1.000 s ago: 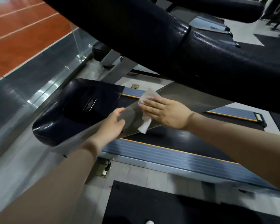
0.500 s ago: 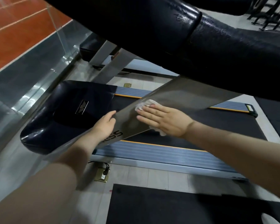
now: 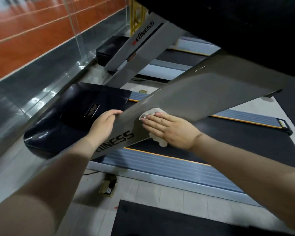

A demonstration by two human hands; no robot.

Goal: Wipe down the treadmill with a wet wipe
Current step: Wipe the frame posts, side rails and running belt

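- We press the wet wipe (image 3: pixel 150 112) flat under our right hand (image 3: pixel 172 129), fingers straight, against the treadmill's grey upright (image 3: pixel 186 99).
- The wipe pokes out past our fingertips and below the palm.
- Our left hand (image 3: pixel 103 124) curls over the upright's far edge, gripping it, just beside the wipe.

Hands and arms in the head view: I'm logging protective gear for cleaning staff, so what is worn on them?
Nothing that shows. The left hand and right hand are bare, without gloves, rings or a watch, and both forearms are uncovered to the frame's edge; no sleeve is visible.
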